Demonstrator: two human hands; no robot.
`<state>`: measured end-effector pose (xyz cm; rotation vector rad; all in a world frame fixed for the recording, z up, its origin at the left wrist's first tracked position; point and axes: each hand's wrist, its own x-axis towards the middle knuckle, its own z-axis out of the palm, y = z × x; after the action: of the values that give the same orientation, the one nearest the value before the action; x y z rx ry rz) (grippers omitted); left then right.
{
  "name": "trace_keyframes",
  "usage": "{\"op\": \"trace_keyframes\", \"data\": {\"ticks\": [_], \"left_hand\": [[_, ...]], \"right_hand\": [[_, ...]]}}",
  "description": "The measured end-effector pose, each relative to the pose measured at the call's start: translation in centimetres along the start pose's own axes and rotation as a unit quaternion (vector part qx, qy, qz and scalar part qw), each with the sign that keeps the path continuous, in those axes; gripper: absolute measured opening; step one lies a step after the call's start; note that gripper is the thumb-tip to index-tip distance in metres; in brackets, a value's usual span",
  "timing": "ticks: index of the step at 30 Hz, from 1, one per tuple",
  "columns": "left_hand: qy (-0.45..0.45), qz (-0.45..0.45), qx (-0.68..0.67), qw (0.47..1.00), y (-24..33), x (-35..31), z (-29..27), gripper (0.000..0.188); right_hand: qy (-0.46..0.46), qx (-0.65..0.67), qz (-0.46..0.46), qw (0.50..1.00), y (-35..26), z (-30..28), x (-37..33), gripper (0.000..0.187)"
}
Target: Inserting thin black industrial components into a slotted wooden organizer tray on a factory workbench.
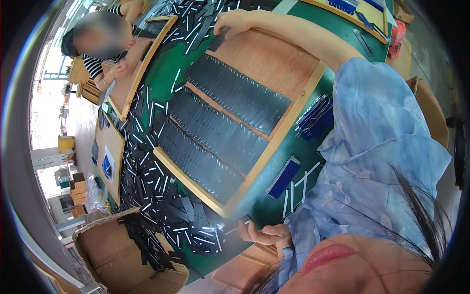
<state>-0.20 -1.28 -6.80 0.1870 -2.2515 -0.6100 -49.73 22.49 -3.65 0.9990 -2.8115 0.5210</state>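
Observation:
A wooden-framed board [274, 54] lies in the middle, carrying several rows of thin dark strips [230, 90] with white ends. At its top end, my right hand [232, 24] is closed on a flat dark strip [219, 40], held over the bare wood. My left hand [267, 233] is near the board's bottom corner, fingers curled around a small dark piece [245, 219] that shows only in part. Beside the frame is a blue block [284, 177] edged with white, and a bundle of dark blue strips [315, 117] lies above it.
Loose black and white strips [147, 166] heap along the green table [164, 78]. An open cardboard box [100, 240] with dark strips stands at the lower left. A co-worker in a striped top [100, 73] handles another framed board [139, 73]. A further tray [377, 27] is at the top right.

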Motion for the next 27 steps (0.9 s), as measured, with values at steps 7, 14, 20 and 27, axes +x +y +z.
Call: {"op": "trace_keyframes", "data": {"ticks": [7, 14, 20, 27], "left_hand": [[-0.002, 0.024, 0.0, 1.0, -0.1, 0.3, 0.1, 0.033], [0.009, 0.038, -0.006, 0.999, -0.9, -0.3, 0.3, 0.033], [0.013, 0.026, 0.006, 1.0, -0.7, -0.6, 0.6, 0.033], [0.006, -0.009, -0.014, 1.0, -0.2, -0.1, 0.2, 0.034]], "right_hand": [[-0.01, 0.0, 0.016, 1.0, -0.3, -0.2, -0.3, 0.035], [0.01, 0.001, 0.011, 1.0, 0.2, 0.4, 0.1, 0.035], [0.006, 0.008, 0.01, 1.0, 0.5, 0.1, -0.2, 0.036], [0.003, 0.0, 0.015, 1.0, -0.2, 0.3, 0.5, 0.037]]}}
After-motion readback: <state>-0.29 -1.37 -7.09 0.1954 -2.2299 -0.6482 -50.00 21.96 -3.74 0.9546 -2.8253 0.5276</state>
